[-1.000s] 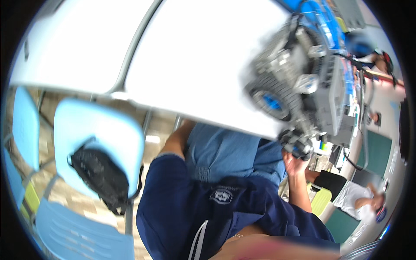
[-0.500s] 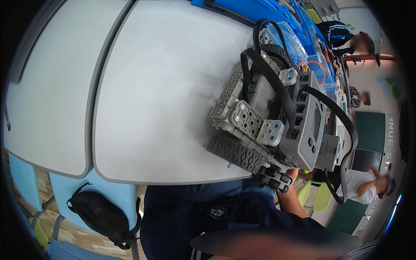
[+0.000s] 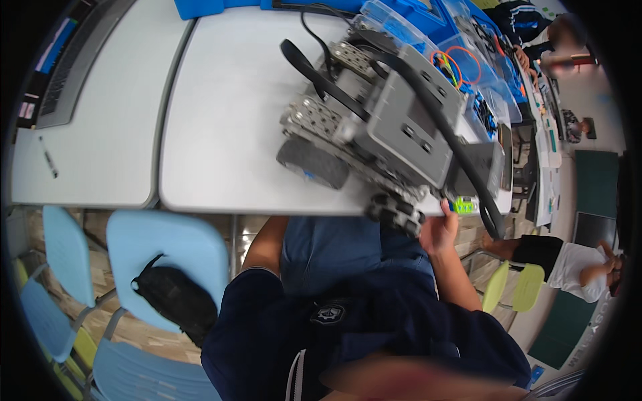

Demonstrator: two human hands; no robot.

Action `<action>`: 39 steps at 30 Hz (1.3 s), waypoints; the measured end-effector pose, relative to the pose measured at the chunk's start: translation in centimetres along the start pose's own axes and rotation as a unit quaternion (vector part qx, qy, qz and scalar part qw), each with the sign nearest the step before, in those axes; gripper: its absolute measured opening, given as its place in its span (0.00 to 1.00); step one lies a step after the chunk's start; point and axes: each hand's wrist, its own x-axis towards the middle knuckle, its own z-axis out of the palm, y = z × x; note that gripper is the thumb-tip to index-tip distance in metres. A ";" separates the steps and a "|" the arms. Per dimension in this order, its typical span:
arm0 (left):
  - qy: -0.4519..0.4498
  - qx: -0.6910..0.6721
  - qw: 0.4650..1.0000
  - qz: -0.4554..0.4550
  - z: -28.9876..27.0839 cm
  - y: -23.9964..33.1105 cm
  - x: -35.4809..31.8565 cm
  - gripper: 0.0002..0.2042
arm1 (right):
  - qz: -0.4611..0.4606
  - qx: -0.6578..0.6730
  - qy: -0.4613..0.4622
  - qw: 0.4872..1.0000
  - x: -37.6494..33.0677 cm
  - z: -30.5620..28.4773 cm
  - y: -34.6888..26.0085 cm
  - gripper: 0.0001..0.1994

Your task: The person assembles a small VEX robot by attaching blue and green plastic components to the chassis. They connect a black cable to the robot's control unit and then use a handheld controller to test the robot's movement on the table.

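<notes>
A grey robot car built of perforated plastic parts sits at the right of the white table, its front corner reaching past the near edge. It has a box-shaped controller on top, black tyres and loops of flat black cable. My right hand is at that front corner, closed against the car beside the black roller wheel. The thumb points up; the other fingers are partly hidden. A yellow-green piece shows just right of the thumb. My left arm reaches in beneath the table edge, and its hand is hidden.
Clear bins with blue parts and orange wires stand behind the car. A laptop and a pen lie on the left table. A black bag rests on a blue chair. Other people are at right.
My view has shifted, bringing in the laptop and more of my lap. The car appears lower and turned, with its controller's top facing me more. More of my right hand shows.
</notes>
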 end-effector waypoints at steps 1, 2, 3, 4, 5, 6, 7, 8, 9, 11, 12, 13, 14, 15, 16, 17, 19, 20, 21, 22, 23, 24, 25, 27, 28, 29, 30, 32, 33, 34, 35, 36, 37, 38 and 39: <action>0.016 -0.018 1.000 -0.012 -1.5 -0.1 -1.3 0.15 | 0.005 -0.027 0.007 1.000 0.3 0.3 0.2 0.22; 0.037 -0.038 0.998 -0.018 -3.1 -0.1 -2.7 0.15 | 0.010 -0.055 0.014 0.998 0.6 0.5 0.3 0.26; 0.056 -0.056 0.997 -0.027 -4.6 -0.2 -4.3 0.15 | -0.004 -0.090 0.041 0.995 0.8 0.8 0.6 0.31; 0.078 -0.075 0.994 -0.032 -6.4 -0.3 -5.8 0.15 | 0.010 -0.120 0.004 0.993 1.1 1.0 0.5 0.29; 0.099 -0.096 0.990 -0.036 -8.2 -0.4 -7.6 0.14 | 0.001 -0.094 0.012 0.996 1.2 1.2 0.6 0.28; 0.137 -0.141 0.980 -0.037 -9.9 -0.5 -9.6 0.14 | 0.006 -0.106 0.020 0.994 1.3 1.5 0.6 0.28; 0.120 -0.137 0.982 -0.039 -11.6 -0.4 -11.8 0.14 | 0.005 -0.115 0.021 0.993 1.3 1.8 0.5 0.29; 0.155 -0.091 0.983 -0.044 -13.3 -0.1 -14.4 0.14 | 0.004 -0.130 0.004 0.991 1.3 2.1 0.2 0.30; 0.209 -0.036 0.976 -0.039 -14.8 0.5 -17.1 0.13 | 0.006 -0.156 -0.011 0.988 1.0 2.6 0.0 0.32; 0.271 -0.049 0.960 -0.052 -17.6 2.3 -23.3 0.11 | 0.058 -0.242 -0.034 0.968 0.0 3.7 -0.8 0.30; 0.308 -0.062 0.949 -0.022 -18.7 3.6 -26.5 0.11 | 0.096 -0.364 -0.062 0.924 -0.9 4.4 -1.1 0.25; 0.345 -0.081 0.935 0.008 -19.8 5.2 -29.6 0.10 | 0.144 -0.499 -0.062 0.852 -1.7 5.1 -1.6 0.21; 0.336 -0.092 0.936 0.042 -20.9 6.8 -32.5 0.10 | 0.095 -0.511 -0.057 0.853 -2.8 6.1 -1.3 0.17; 0.339 -0.102 0.931 0.089 -21.9 8.5 -35.0 0.11 | -0.025 -0.617 -0.075 0.783 -3.8 7.0 -1.6 0.18; 0.326 -0.101 0.932 0.118 -22.5 10.4 -37.1 0.11 | -0.200 -0.634 -0.101 0.740 -4.2 7.7 -1.6 0.19; 0.336 -0.099 0.920 0.175 -23.0 12.3 -38.7 0.11 | -0.354 -0.638 -0.122 0.672 -4.6 8.4 -1.6 0.20; 0.307 -0.081 0.919 0.234 -23.6 15.7 -40.9 0.10 | -0.368 -0.638 -0.178 0.652 -4.9 9.1 -1.8 0.19; 0.300 -0.075 0.911 0.275 -23.8 17.0 -41.5 0.10 | -0.361 -0.651 -0.201 0.637 -4.9 9.2 -2.0 0.18; 0.286 -0.120 0.907 0.284 -23.9 18.1 -41.7 0.10 | -0.316 -0.646 -0.224 0.657 -4.7 9.1 -2.1 0.17; 0.268 -0.172 0.901 0.293 -23.9 19.0 -41.6 0.11 | -0.248 -0.653 -0.242 0.674 -4.7 8.7 -2.4 0.16; 0.248 -0.225 0.893 0.300 -23.9 19.6 -41.4 0.11 | -0.151 -0.671 -0.251 0.681 -4.6 8.3 -2.5 0.15; 0.236 -0.251 0.892 0.294 -23.9 19.8 -41.0 0.14 | -0.157 -0.626 -0.255 0.720 -4.6 7.7 -2.7 0.11; 0.229 -0.287 0.881 0.299 -23.9 19.9 -40.6 0.14 | -0.144 -0.615 -0.256 0.732 -4.5 7.0 -2.8 0.11; 0.271 -0.409 0.822 0.287 -23.7 19.8 -39.5 0.15 | 0.000 -0.501 -0.234 0.833 -4.5 5.4 -3.1 0.10; 0.292 -0.460 0.805 0.235 -23.9 19.3 -39.2 0.17 | 0.013 -0.433 -0.202 0.879 -4.4 4.7 -3.0 0.09; 0.360 -0.484 0.777 0.179 -24.1 19.1 -38.5 0.18 | -0.003 -0.341 -0.189 0.921 -4.2 4.1 -2.8 0.08; 0.376 -0.528 0.743 0.168 -24.3 18.8 -38.0 0.20 | 0.020 -0.304 -0.146 0.941 -4.1 3.4 -2.9 0.08; 0.354 -0.591 0.715 0.119 -24.9 18.5 -37.1 0.26 | -0.027 -0.214 -0.165 0.962 -3.9 2.3 -2.7 0.07; 0.321 -0.603 0.721 0.114 -25.4 18.4 -36.8 0.29 | -0.035 -0.176 -0.153 0.972 -3.9 1.9 -2.5 0.06; 0.288 -0.615 0.726 0.106 -26.0 18.4 -36.5 0.32 | -0.037 -0.168 -0.148 0.974 -3.8 1.5 -2.5 0.06; 0.276 -0.593 0.750 0.094 -26.7 18.4 -36.2 0.33 | -0.040 -0.163 -0.156 0.973 -3.6 1.3 -2.3 0.07; 0.262 -0.571 0.774 0.075 -27.4 18.4 -36.0 0.34 | -0.044 -0.157 -0.161 0.973 -3.6 1.2 -2.1 0.07; 0.250 -0.546 0.797 0.060 -28.2 18.5 -35.8 0.35 | -0.046 -0.153 -0.167 0.973 -3.5 1.1 -2.0 0.07; 0.217 -0.536 0.814 0.056 -29.0 18.5 -35.7 0.33 | -0.046 -0.153 -0.168 0.973 -3.4 1.1 -1.8 0.07; 0.194 -0.529 0.825 0.051 -29.5 18.7 -35.4 0.30 | -0.042 -0.152 -0.169 0.973 -3.4 1.1 -1.7 0.08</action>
